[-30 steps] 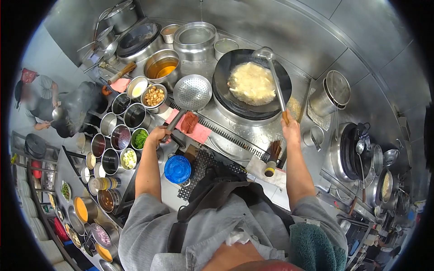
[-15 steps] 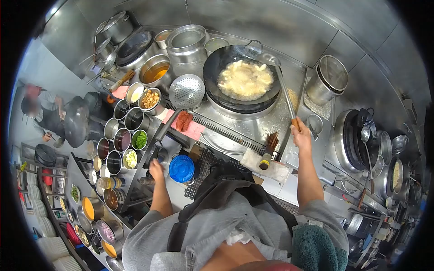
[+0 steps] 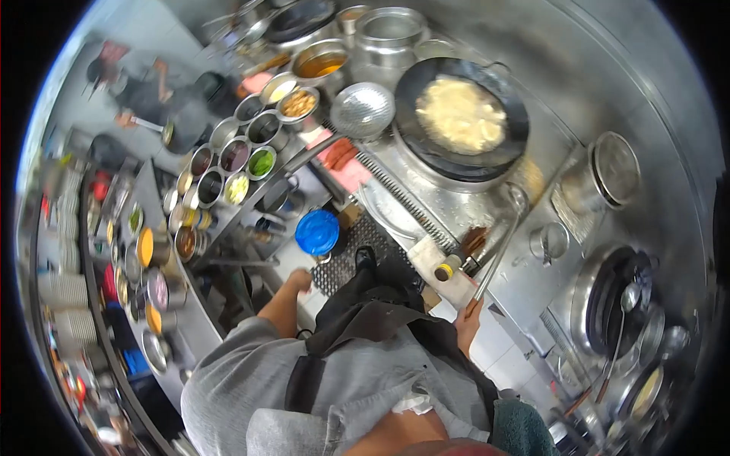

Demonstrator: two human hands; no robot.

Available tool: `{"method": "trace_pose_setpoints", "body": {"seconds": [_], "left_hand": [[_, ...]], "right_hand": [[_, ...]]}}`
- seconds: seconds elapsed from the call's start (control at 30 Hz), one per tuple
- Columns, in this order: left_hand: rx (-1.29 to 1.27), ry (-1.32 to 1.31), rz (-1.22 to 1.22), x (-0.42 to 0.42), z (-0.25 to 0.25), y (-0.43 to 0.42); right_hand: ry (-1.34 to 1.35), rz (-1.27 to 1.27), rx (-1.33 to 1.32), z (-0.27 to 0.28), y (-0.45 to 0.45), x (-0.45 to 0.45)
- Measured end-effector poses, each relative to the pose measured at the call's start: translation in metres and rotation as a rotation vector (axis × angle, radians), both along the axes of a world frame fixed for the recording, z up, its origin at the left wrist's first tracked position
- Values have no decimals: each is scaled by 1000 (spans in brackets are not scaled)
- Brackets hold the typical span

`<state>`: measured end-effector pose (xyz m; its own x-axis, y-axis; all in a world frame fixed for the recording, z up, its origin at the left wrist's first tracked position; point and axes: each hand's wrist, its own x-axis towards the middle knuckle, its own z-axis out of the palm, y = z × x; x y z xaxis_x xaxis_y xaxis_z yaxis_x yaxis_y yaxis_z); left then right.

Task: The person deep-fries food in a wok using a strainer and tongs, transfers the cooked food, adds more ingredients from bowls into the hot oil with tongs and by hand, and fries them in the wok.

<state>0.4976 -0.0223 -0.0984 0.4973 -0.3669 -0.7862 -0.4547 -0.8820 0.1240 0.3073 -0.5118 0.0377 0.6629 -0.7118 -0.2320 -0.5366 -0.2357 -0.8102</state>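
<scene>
The wooden handle of a long metal ladle (image 3: pixel 499 247) is in my right hand (image 3: pixel 467 328), close to my body at the counter's front. The ladle's bowl lies over the steel counter, right of the wok (image 3: pixel 411 137). Pale pieces of food (image 3: pixel 461 114) sit in bubbling oil in that wok. My left hand (image 3: pixel 302 281) hangs low, just below a blue-lidded bucket (image 3: pixel 317 232) and apart from it; blur hides its fingers. A perforated skimmer (image 3: pixel 363 110) rests left of the wok, its handle pointing toward the lower left.
Several metal pots of ingredients (image 3: pixel 261 163) stand at left, along with a pot of orange liquid (image 3: pixel 319 64). A brush (image 3: pixel 473 242) and a small shaker (image 3: pixel 447 267) are at the counter edge. A second wok (image 3: pixel 612 304) is at right. Another person (image 3: pixel 144 95) works at far left.
My right hand has drawn back toward my body, bringing the ladle's bowl off the wok rim. My left hand has moved away from the pot rack. The camera view has turned.
</scene>
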Motion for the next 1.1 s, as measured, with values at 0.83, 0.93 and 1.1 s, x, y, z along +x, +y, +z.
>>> {"method": "trace_pose_setpoints", "body": {"seconds": [0.83, 0.93, 1.1], "left_hand": [[-178, -1424, 1829, -280, 152, 190], [49, -1481, 1692, -315, 131, 200], [69, -1345, 1627, -326, 131, 203]], "right_hand": [[16, 1717, -412, 30, 283, 150], [98, 1750, -354, 57, 333, 120], [2, 1937, -467, 20, 316, 123]]}}
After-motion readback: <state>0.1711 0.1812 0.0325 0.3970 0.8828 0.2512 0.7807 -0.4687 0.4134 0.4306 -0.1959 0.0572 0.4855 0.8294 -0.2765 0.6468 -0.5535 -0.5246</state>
